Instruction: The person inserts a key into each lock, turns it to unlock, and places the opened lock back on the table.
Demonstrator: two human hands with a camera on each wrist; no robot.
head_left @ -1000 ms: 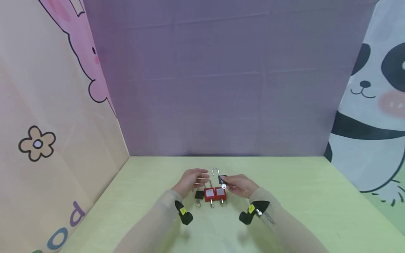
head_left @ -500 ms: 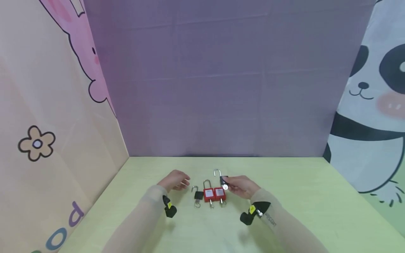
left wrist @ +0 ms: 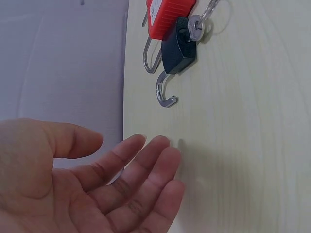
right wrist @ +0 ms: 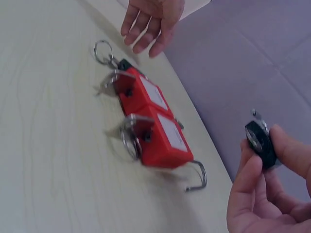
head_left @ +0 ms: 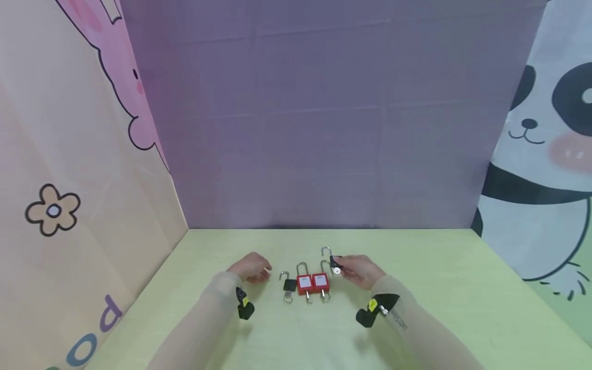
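My right hand (head_left: 362, 270) pinches a black padlock (right wrist: 261, 144) between thumb and fingers, its shackle swung out and a key in its underside. The lock is held up beside the right end of a row of padlocks. In that row are two red padlocks (head_left: 312, 283) with white labels, side by side, and another black padlock (left wrist: 178, 46) at the left end. All three have released shackles and keys in them. My left hand (head_left: 253, 267) is off to the left of the row, holding nothing, fingers loosely bent and apart in the left wrist view.
The locks lie on a pale wood-grain table (head_left: 416, 308). A purple backdrop (head_left: 296, 128) stands at its far edge. A cartoon-printed panel (head_left: 102, 169) rises on the left, and a panda-printed panel (head_left: 541, 169) on the right.
My left hand has drawn back leftward from over the black padlock in the row, uncovering it. My right hand has shifted slightly right with its padlock, away from the red ones.
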